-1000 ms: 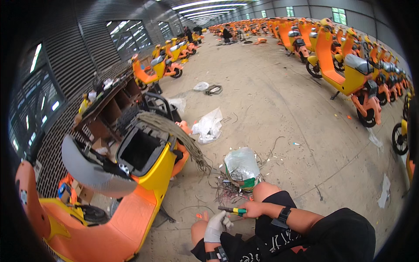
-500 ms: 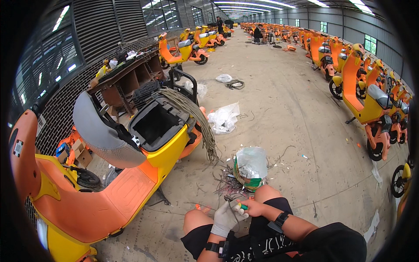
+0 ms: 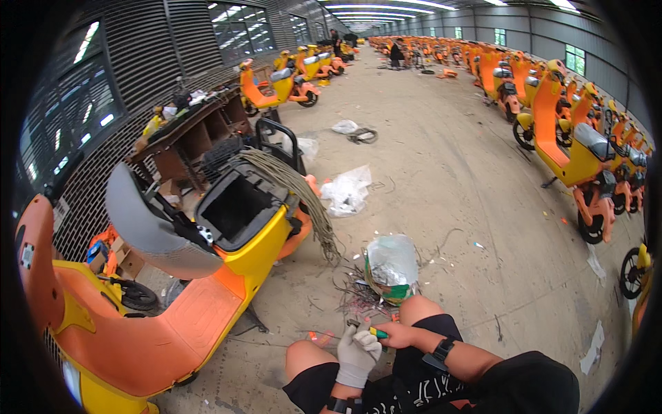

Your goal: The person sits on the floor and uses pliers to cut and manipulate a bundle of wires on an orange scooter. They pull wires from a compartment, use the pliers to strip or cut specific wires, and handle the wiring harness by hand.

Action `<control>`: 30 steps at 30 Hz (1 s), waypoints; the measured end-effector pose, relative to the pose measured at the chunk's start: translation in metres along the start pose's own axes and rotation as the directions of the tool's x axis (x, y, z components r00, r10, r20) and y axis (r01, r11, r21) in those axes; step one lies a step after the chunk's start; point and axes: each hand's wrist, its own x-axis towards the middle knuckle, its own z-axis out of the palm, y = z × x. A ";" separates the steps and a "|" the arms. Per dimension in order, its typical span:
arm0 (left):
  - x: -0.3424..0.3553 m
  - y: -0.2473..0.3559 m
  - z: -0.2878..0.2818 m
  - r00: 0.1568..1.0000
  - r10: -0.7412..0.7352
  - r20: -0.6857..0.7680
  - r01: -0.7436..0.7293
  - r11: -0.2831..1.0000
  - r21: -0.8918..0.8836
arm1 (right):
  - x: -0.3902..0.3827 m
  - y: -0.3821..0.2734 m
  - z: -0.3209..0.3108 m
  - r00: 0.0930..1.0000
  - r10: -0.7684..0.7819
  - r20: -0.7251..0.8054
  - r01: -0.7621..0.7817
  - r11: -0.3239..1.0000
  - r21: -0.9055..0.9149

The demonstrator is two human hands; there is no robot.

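My left hand (image 3: 356,353), in a whitish work glove, is closed around a small dark piece (image 3: 354,323), perhaps a connector or cable end; its kind is too small to make out. My bare right hand (image 3: 398,335) grips a tool with a green and yellow handle (image 3: 378,332), its working end hidden at the gloved fingers. Both hands are close together in front of my knees. Just beyond them stands a green-patterned sack (image 3: 395,293) with a pale plastic liner (image 3: 393,259), beside a heap of cut wire scraps (image 3: 362,293).
At the left stands an orange and yellow scooter (image 3: 186,297), its grey seat (image 3: 152,214) raised over an open black compartment (image 3: 238,207). Coiled rope (image 3: 303,196) hangs on its rear. Plastic film (image 3: 347,190) lies on the floor. Scooter rows (image 3: 572,159) line the right; two people are far off.
My gloved hand has turned, and the dark piece has shifted slightly left and down. The right hand has moved slightly left and down with the tool. The view has shifted a little.
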 end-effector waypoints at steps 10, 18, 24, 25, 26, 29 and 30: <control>-0.002 -0.007 0.012 0.944 0.236 -0.230 -0.160 0.937 0.309 | 0.007 -0.001 0.003 0.991 0.094 0.094 -0.098 0.995 0.035; -0.004 0.009 -0.003 0.984 0.138 -0.113 -0.115 0.975 0.188 | 0.009 -0.010 0.006 0.997 0.076 0.029 -0.078 0.996 0.045; -0.005 0.014 0.005 0.960 0.166 -0.226 -0.047 0.890 0.454 | 0.002 -0.018 -0.004 0.991 0.128 0.030 -0.130 0.987 0.091; -0.004 0.023 -0.015 0.996 0.060 -0.070 -0.022 0.896 0.443 | -0.003 -0.021 -0.009 0.983 0.173 0.059 -0.177 0.981 0.079; -0.003 0.026 -0.018 0.995 0.059 -0.080 -0.009 0.857 0.516 | -0.004 -0.028 -0.011 0.991 0.130 0.031 -0.132 0.988 0.081; -0.005 0.030 -0.022 0.993 0.046 -0.104 0.042 0.704 0.709 | -0.005 -0.032 -0.016 0.998 0.066 0.021 -0.068 0.995 0.066; -0.006 0.033 -0.019 0.993 0.034 -0.109 0.062 0.643 0.764 | -0.005 -0.029 -0.020 0.994 0.090 0.067 -0.094 0.994 0.050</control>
